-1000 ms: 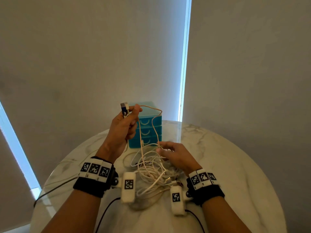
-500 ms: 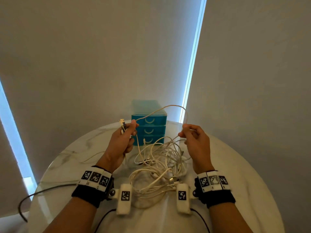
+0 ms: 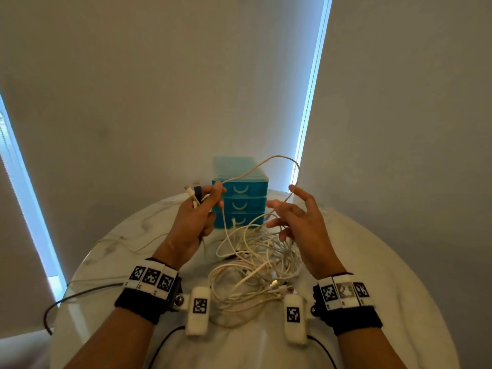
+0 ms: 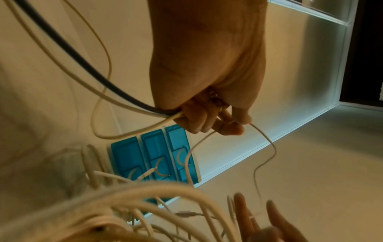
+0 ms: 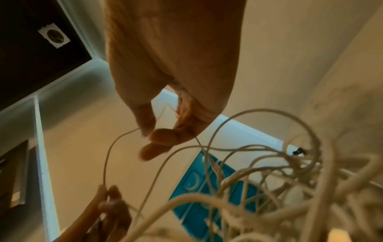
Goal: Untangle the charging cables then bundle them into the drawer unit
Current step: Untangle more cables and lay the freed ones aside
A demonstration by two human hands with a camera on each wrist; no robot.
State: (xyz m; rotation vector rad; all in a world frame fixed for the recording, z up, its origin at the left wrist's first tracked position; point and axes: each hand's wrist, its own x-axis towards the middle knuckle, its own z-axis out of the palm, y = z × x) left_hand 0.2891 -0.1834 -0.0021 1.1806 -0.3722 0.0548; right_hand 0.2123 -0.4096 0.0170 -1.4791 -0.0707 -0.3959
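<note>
Cables: pale, tangled heap

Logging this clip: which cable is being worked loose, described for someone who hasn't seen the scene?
On the round marble table, before the blue drawer unit, lies a heap of pale cables. The one meant arches above it from the left hand to the right hand: the raised cable, the only one clear of the heap.

Both bare forearms wear a black fabric wristband topped by a white strip of 3 black-and-white square markers. A white capsule-shaped camera unit bearing 1 such marker juts inward from each band on a small metal joint. A thin black lead trails from each unit.
</note>
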